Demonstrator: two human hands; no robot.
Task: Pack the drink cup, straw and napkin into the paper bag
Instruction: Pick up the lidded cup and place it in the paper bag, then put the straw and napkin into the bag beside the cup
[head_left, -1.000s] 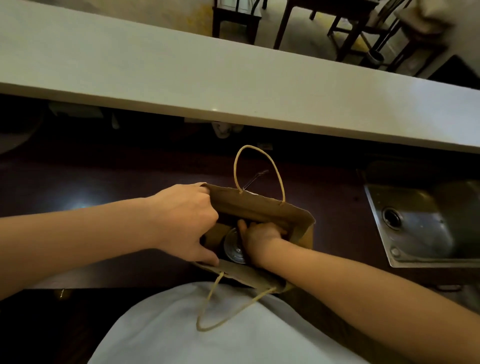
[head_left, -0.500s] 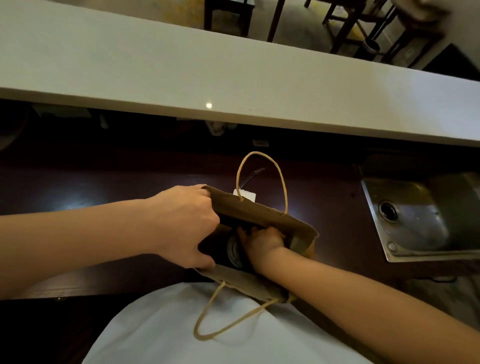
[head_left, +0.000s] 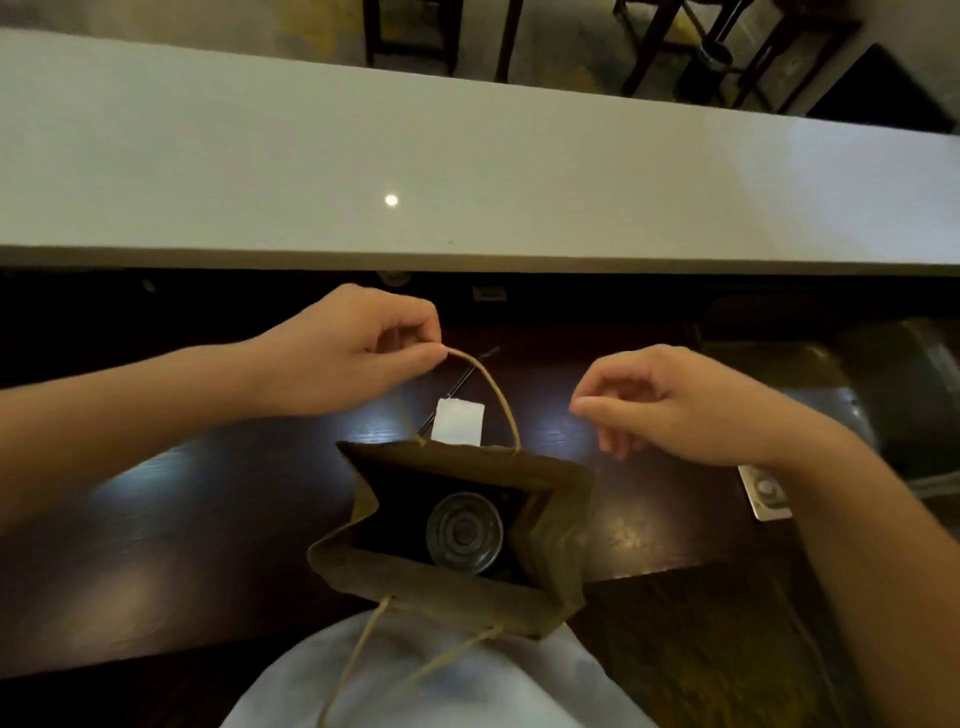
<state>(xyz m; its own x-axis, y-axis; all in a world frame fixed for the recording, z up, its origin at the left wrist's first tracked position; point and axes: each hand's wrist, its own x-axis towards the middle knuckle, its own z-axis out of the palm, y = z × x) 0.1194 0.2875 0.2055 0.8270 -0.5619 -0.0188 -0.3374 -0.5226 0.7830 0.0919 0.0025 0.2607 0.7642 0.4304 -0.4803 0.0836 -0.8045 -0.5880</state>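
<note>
Left hand (head_left: 358, 353) fingers (head_left: 415, 358) pinching paper bag (head_left: 447, 592) far handle (head_left: 493, 395), right hand (head_left: 670, 405) loosely spread and empty beside it, lidded drink cup (head_left: 464, 530) upright inside bag, white napkin (head_left: 460, 421) and dark straw (head_left: 460, 382) on desk (head_left: 208, 509) behind

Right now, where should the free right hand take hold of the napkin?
The napkin lies flat on the dark counter behind the paper bag. The right hand could pinch its exposed right edge from above; the bag's far wall hides the near edge.

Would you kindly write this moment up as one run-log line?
cup: in paper bag | napkin, straw: on counter behind bag | left hand: pinching far handle | right hand: empty
</note>
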